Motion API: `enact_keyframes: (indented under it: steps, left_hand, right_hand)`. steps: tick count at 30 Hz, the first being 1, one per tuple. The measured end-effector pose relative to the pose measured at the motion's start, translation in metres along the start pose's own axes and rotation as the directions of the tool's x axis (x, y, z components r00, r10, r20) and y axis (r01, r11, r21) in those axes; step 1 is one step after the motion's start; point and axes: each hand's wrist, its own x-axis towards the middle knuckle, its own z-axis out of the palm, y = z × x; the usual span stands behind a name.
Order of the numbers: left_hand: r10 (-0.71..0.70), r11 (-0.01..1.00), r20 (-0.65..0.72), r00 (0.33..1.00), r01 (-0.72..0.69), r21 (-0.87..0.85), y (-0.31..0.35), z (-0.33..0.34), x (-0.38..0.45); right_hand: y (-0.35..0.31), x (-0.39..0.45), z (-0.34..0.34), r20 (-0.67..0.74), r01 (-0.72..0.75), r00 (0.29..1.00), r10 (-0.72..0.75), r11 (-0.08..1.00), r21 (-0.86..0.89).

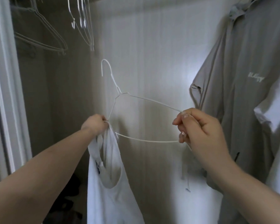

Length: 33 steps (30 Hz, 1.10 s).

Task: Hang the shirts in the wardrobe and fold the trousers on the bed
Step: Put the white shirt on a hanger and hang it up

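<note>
A white wire hanger is held up inside the wardrobe, hook pointing up and left. My left hand grips its left end together with the shoulder strap of a white sleeveless top, which hangs down from that end. My right hand pinches the hanger's right end between thumb and fingers. The top's neckline gapes open below my left hand; the rest of it drops out of view at the bottom.
A grey hooded jacket hangs at the right, close to my right hand. Several bare wire hangers hang at the upper left, with more hangers nearer the middle. The white door frame stands at the left. Dark items lie on the wardrobe floor.
</note>
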Motion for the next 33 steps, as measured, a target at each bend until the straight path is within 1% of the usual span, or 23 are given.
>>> enact_keyframes:
  steps: [7, 11, 14, 19, 21, 23, 26, 28, 31, 33]
  left_hand:
    - [-0.106, 0.992, -0.023, 0.994, 0.107, 0.06, -0.013, -0.001, -0.003]
    - [-0.161, 0.986, -0.004, 0.987, 0.161, 0.039, -0.023, 0.0, -0.003]
    - [-0.166, 0.986, 0.012, 0.986, 0.166, -0.025, -0.021, 0.004, -0.004]
    - [-0.088, 0.983, 0.007, 0.996, 0.088, -0.162, 0.002, 0.012, -0.007]
    - [-0.074, 0.965, 0.013, 0.997, 0.075, -0.253, 0.011, 0.016, -0.009]
    - [-0.086, 0.926, 0.021, 0.996, 0.088, -0.367, 0.017, 0.019, -0.011]
    - [-0.083, 0.84, 0.048, 0.995, 0.095, -0.535, 0.027, 0.019, -0.015]
    - [-0.051, 0.753, 0.093, 0.994, 0.1, -0.651, 0.036, 0.019, -0.019]
    - [-0.007, 0.594, 0.174, 0.985, 0.144, -0.791, 0.05, 0.015, -0.024]
    - [0.019, 0.497, 0.181, 0.983, 0.147, -0.855, 0.056, 0.009, -0.027]
  right_hand:
    - [-0.01, -0.021, -0.011, -0.019, -0.004, 1.0, 0.007, 0.986, 0.165]
    - [-0.012, -0.027, -0.009, -0.013, -0.037, 0.999, 0.04, 0.976, 0.213]
    - [-0.01, -0.029, -0.005, -0.001, -0.078, 0.997, 0.08, 0.972, 0.223]
    - [0.002, -0.033, 0.004, 0.013, -0.172, 0.985, 0.174, 0.955, 0.243]
    - [0.009, -0.033, 0.007, 0.007, -0.193, 0.98, 0.198, 0.951, 0.243]
    - [0.016, -0.032, 0.008, -0.006, -0.214, 0.975, 0.222, 0.944, 0.251]
    - [0.029, -0.032, 0.007, -0.026, -0.237, 0.967, 0.253, 0.934, 0.266]
    - [0.038, -0.033, 0.008, -0.036, -0.25, 0.963, 0.268, 0.934, 0.256]
    - [0.046, -0.035, 0.01, -0.056, -0.249, 0.961, 0.27, 0.936, 0.248]
    - [0.049, -0.036, 0.01, -0.069, -0.23, 0.965, 0.253, 0.942, 0.244]
